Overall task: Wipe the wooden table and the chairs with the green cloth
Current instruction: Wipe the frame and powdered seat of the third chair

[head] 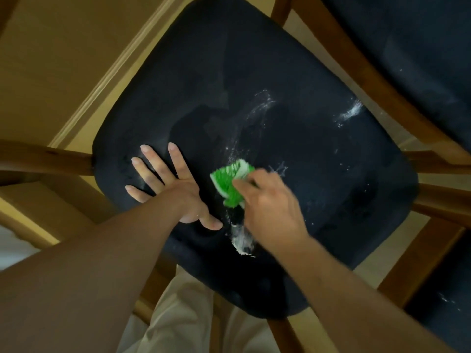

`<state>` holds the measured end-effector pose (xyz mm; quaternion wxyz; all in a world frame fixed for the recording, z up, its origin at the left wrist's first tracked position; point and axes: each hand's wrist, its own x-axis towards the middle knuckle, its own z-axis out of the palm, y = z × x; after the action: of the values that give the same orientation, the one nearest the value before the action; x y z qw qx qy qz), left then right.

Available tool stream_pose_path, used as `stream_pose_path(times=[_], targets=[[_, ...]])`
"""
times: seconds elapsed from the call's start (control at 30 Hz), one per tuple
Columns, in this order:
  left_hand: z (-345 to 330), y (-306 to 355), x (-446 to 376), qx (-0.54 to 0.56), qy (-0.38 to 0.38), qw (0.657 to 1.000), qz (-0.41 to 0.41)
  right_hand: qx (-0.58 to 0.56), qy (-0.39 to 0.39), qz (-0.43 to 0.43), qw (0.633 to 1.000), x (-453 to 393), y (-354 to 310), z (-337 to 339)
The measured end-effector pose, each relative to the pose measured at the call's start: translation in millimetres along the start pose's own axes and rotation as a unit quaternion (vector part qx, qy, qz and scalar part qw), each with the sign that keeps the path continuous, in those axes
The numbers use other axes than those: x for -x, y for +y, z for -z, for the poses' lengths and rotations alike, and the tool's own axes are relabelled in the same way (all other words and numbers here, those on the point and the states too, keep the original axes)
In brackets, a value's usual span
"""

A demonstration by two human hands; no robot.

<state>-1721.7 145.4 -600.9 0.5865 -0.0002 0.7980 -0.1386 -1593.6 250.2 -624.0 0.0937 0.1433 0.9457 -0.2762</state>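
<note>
The left hand [168,184] is lying flat on the dark chair seat [254,98], palm down, with its fingers straight and spread, near the seat's left edge. It is holding nothing.

The right hand [267,207] is gripping the green cloth [230,182], with the fingers curled over the bunched fabric. The cloth is showing a white edge and is sitting against the seat just right of the left hand, toward the seat's near half. The right hand and cloth are appearing slightly blurred.

White streaks [262,105] are lying across the seat's middle, running from the cloth toward the far side. A second white smear [351,112] is lying near the seat's right edge. A thicker white patch [243,242] is sitting just below the right hand, toward the seat's near edge.

Wooden frame members [46,159] are extending outward from the seat's left and right corners. A second dark seat [420,47] is occupying the upper right corner of the view, apart from the first. A third dark surface [446,289] with white specks is showing at the lower right. Light trousers [183,322] are showing below the seat's near corner.
</note>
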Motion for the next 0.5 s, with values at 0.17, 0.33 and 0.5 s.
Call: stream_pose_path(times=[0.17,0.33,0.5], targets=[[-2,0,1,0.000,0.008,1.000,-0.009,0.017,0.053,-0.017,0.998,-54,11,21],[-2,0,2,-0.005,0.021,1.000,-0.014,-0.001,0.088,-0.160,0.983,-100,25,52],[-3,0,3,-0.004,0.023,1.000,-0.015,0.005,0.034,-0.057,0.998,-32,0,16]])
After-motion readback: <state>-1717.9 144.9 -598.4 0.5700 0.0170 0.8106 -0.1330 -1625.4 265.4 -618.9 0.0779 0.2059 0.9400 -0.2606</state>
